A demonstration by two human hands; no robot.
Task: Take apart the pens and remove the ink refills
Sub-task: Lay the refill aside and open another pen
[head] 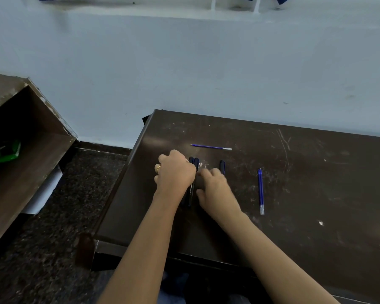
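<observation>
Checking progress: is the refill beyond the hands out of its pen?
Out: the refill lies bare and alone on the table.

on the table (316,216) i saw two pens (194,165) lying side by side, running away from me, partly under the left hand (174,172). the right hand (215,189) sat just right of them, and a third pen (222,166) poked out beyond its far side. one refill (211,147) lay crosswise behind both hands. a pair of refills (260,190) lay lengthwise, well off to the right. left of the table stood an open cabinet (42,119) with a packet (8,151) inside.
</observation>
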